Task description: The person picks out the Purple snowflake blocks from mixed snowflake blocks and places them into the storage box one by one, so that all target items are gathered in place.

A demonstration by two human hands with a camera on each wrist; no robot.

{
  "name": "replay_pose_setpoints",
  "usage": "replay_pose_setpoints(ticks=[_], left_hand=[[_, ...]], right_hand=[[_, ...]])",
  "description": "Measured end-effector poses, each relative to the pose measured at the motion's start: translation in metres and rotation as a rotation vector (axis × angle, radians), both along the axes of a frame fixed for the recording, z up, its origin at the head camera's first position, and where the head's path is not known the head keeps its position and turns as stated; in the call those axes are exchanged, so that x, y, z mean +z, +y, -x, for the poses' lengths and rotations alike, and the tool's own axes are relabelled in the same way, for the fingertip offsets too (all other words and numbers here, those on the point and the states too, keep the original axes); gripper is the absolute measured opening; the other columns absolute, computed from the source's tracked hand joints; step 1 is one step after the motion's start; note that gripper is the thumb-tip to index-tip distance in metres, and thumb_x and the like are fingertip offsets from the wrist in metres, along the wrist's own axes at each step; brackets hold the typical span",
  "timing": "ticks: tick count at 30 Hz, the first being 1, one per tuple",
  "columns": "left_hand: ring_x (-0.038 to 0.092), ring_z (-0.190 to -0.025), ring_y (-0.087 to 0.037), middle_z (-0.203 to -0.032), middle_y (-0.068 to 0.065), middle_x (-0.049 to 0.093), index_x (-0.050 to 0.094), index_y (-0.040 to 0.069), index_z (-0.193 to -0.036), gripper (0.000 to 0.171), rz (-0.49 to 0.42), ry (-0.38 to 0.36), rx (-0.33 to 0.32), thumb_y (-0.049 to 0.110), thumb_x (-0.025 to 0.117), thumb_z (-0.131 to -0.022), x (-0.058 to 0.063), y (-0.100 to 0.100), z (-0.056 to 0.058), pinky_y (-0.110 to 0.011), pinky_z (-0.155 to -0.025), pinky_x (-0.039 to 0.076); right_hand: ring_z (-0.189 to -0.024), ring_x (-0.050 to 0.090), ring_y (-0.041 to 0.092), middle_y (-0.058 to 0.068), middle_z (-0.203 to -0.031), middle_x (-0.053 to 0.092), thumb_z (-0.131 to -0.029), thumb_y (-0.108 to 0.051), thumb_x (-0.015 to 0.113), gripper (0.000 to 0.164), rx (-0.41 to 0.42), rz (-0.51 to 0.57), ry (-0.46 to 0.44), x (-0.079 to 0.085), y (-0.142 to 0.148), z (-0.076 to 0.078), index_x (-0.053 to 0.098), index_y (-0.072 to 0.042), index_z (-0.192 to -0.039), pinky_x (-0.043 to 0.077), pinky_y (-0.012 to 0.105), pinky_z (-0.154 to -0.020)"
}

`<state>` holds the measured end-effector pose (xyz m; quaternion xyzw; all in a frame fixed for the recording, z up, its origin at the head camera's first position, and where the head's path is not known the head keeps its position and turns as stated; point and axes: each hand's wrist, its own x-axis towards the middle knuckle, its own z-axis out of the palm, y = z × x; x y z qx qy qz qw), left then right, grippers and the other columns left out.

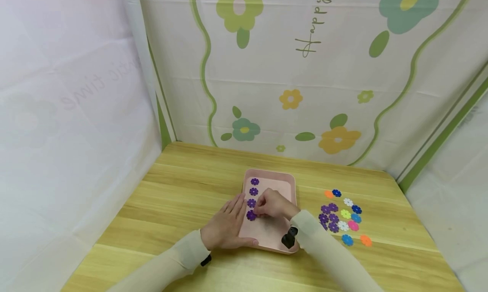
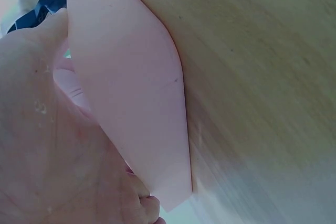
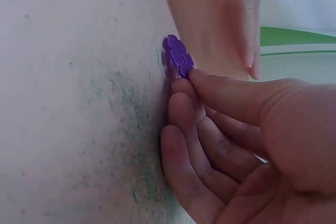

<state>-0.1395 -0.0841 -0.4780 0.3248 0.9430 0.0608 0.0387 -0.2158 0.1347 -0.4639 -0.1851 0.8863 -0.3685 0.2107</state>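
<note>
Your left hand [image 1: 225, 227] lay straight-fingered, gripping nothing, over the left side of the pink tray [image 1: 263, 238], seemingly to steady it. Inside, your right hand [image 1: 274, 203] pinched 1 purple disc [image 3: 179, 57] by its edge, probably for fine control, in line with 3 other discs [image 1: 253, 191].

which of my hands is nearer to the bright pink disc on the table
Your right hand. It's over the tray, left of the bright pink disc; your left hand is farther away, against the tray's left side.
</note>
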Motion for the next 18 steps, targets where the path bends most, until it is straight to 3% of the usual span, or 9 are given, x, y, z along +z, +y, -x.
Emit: replay_pose_setpoints(ticks=[6,12,18], left_hand=[[0.024,-0.163,-0.041,-0.174,-0.029,0.019,0.027,-0.008,-0.163,0.118,-0.014,-0.009,-0.013,0.085,0.048,-0.093,0.009,0.001,-0.002,-0.054,-0.130,0.032],[0.024,-0.162,-0.041,-0.174,-0.029,0.019,0.028,-0.009,-0.163,0.120,-0.021,0.015,-0.017,0.087,0.042,-0.093,0.007,0.001,-0.003,-0.055,-0.129,0.033],[0.022,-0.163,-0.041,-0.174,-0.029,0.016,0.025,-0.009,-0.163,0.121,-0.011,-0.017,-0.011,0.087,0.044,-0.092,0.008,0.001,-0.001,-0.055,-0.130,0.031]], right_hand=[[-0.061,0.066,0.014,0.009,-0.074,0.079,-0.095,-0.009,0.079,0.014,-0.026,-0.001,0.009,0.000,-0.004,-0.001,0.083,-0.005,-0.082,0.053,0.022,-0.056],[-0.061,0.066,0.015,0.010,-0.074,0.079,-0.093,-0.009,0.080,0.014,-0.030,-0.022,0.024,0.000,-0.007,-0.001,0.083,-0.006,-0.081,0.053,0.022,-0.055],[-0.070,0.073,0.015,0.003,-0.080,0.080,-0.091,-0.014,0.083,0.006,-0.003,-0.044,0.050,0.010,0.004,-0.002,0.084,-0.011,-0.086,0.059,0.024,-0.064]])
